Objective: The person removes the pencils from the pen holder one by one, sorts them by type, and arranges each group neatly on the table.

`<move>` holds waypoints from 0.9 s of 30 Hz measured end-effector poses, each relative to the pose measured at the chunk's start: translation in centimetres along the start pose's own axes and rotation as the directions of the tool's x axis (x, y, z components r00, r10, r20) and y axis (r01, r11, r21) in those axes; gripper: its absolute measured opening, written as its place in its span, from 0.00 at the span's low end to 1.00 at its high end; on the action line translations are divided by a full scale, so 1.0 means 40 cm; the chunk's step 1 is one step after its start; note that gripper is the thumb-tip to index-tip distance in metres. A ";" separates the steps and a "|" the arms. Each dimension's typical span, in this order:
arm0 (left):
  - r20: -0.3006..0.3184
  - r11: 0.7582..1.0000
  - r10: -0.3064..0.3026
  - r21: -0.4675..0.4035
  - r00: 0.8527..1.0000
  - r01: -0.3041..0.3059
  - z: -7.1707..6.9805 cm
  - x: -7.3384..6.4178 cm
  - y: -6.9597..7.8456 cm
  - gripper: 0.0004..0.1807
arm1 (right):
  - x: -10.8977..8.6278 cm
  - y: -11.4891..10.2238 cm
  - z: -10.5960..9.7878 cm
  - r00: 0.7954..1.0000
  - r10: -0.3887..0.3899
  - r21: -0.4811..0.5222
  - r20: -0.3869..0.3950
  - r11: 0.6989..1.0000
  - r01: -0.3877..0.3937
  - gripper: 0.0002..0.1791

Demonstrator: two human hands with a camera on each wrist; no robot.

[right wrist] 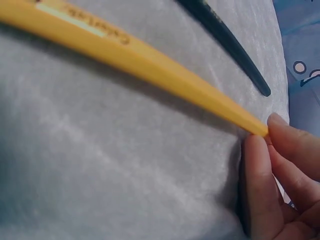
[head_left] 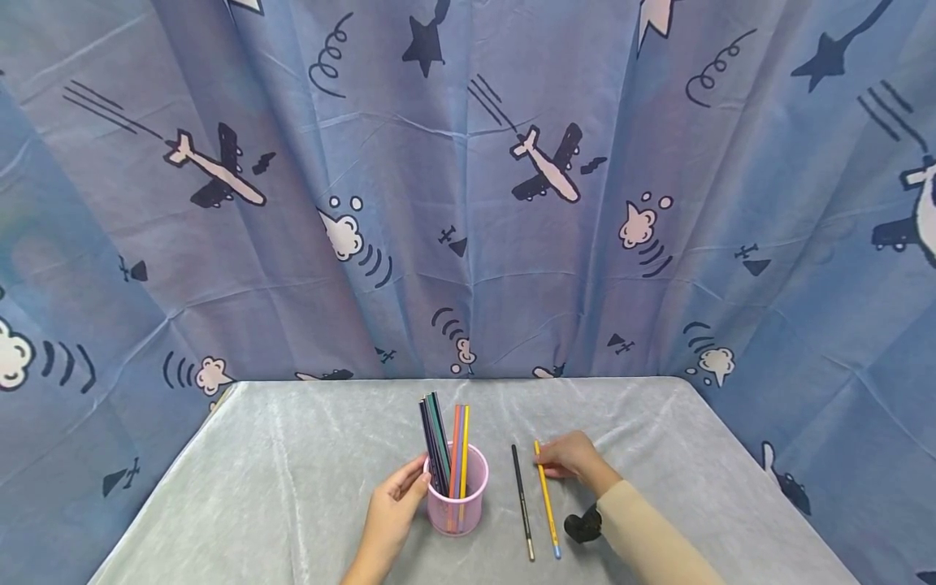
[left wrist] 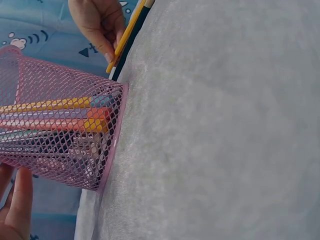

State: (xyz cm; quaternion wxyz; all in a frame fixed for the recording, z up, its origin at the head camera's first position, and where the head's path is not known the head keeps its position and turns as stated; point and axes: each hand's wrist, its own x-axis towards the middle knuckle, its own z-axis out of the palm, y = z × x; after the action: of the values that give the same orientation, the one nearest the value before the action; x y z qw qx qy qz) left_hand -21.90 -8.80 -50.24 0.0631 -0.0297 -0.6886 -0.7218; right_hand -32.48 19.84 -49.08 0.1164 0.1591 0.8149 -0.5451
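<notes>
A pink mesh pencil cup [head_left: 455,520] stands upright on the cloth-covered table. Several pencils [head_left: 461,451] in dark, green, orange, purple and yellow lean inside it. My left hand [head_left: 392,512] holds the cup at its left side near the rim; the left wrist view shows only part of the fingers [left wrist: 19,200]. To the right of the cup, my right hand [head_left: 574,459] pinches the far end of a yellow pencil [head_left: 547,500] between thumb and fingers. In the right wrist view, that yellow pencil [right wrist: 150,70] slants from the fingertips toward the upper left. A black pencil [head_left: 522,504] lies between cup and yellow pencil.
Pale grey cloth covers the table [head_left: 329,455]. A blue curtain [head_left: 468,203] printed with planes and stars hangs behind its far edge. Beside the right sleeve [head_left: 651,528] is a black wrist device [head_left: 582,526].
</notes>
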 end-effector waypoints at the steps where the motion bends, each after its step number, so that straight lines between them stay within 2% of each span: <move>1: 0.000 1.000 -0.001 -0.002 1.000 0.001 0.000 0.000 0.000 0.25 | -0.001 0.000 0.001 1.000 0.000 -0.001 -0.002 1.000 0.000 0.14; 9: -0.003 1.000 0.010 -0.022 1.000 -0.010 0.002 0.003 -0.003 0.24 | 0.005 0.000 0.008 0.998 0.024 -0.044 -0.054 0.999 -0.026 0.12; 15: -0.006 1.000 0.013 -0.021 1.000 -0.013 0.003 0.004 -0.005 0.24 | 0.009 0.003 0.013 0.997 0.007 -0.088 -0.079 0.996 -0.014 0.10; 27: -0.006 1.000 0.000 -0.013 1.000 -0.001 0.003 0.000 0.002 0.25 | 0.005 0.007 0.019 0.994 -0.037 -0.113 -0.098 0.993 0.026 0.08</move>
State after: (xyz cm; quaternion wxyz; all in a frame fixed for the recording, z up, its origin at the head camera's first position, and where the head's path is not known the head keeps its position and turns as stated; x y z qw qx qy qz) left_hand -21.90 -8.70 -50.17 0.0650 -0.0283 -0.6837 -0.7263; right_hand -32.55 19.27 -49.66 0.0753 0.1666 0.8512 -0.4919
